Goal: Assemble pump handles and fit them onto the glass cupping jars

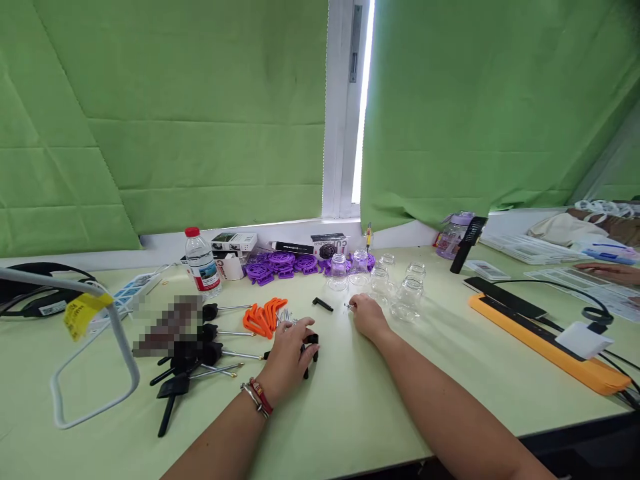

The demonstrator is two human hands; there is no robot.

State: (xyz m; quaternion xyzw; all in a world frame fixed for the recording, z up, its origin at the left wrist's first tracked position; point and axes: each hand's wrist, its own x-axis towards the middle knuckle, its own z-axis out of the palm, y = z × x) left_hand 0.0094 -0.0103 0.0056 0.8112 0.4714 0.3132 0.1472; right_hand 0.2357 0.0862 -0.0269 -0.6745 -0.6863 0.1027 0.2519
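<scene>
My left hand (289, 352) curls its fingers and thumb round a black plastic part (311, 339) just above the table. Beside its fingertips lie small metal screws (285, 316) and a bunch of orange plastic hooks (265, 319). My right hand (369, 316) rests on the table, fingertips pinched at a small shiny metal piece (347, 306) too small to name. A short black L-shaped part (323, 304) lies between the two hands. Several clear glass-like cups (406, 298) stand just beyond and right of my right hand. Black-handled metal rods (235, 333) lie left of my left hand.
Purple plastic parts (283, 265) and boxes (329, 246) line the window side near a water bottle (203, 263). A white bent frame (125, 347) rises at left. An orange power strip (550, 347) with cables lies right. Another person's hand (610, 271) shows far right.
</scene>
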